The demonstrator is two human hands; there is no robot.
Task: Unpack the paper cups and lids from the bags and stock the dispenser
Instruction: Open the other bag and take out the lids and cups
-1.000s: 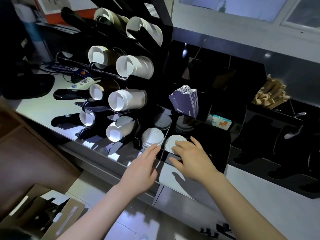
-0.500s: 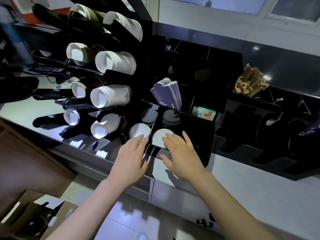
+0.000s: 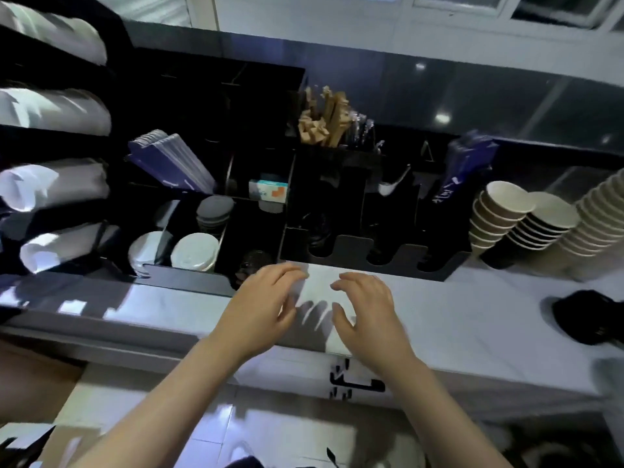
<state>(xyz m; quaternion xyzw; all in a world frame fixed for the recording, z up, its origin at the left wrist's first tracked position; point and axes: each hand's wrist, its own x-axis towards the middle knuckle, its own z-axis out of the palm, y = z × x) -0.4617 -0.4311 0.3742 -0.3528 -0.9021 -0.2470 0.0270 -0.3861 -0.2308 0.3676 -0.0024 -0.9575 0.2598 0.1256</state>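
Cups [image 3: 57, 111] lie sideways in the black dispenser [image 3: 114, 79] at the worktop's [image 3: 472, 319] far left edge, white lids [image 3: 194, 251] stacked in a compartment just right of them. Both hands hover over the front edge mid-counter, left hand [image 3: 261, 310] and right hand [image 3: 366, 310] loosely curled, holding nothing. More stacked cups [image 3: 526, 214] sit far right.

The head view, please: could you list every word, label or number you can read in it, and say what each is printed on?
None can be read for certain.
Dark blue packet upright in the black organiser: white writing, too blurred to read.
Small white, blue and orange box: print too small to read.
Purple card stack: no legible text.
White lids and paper cup stacks: no print visible.
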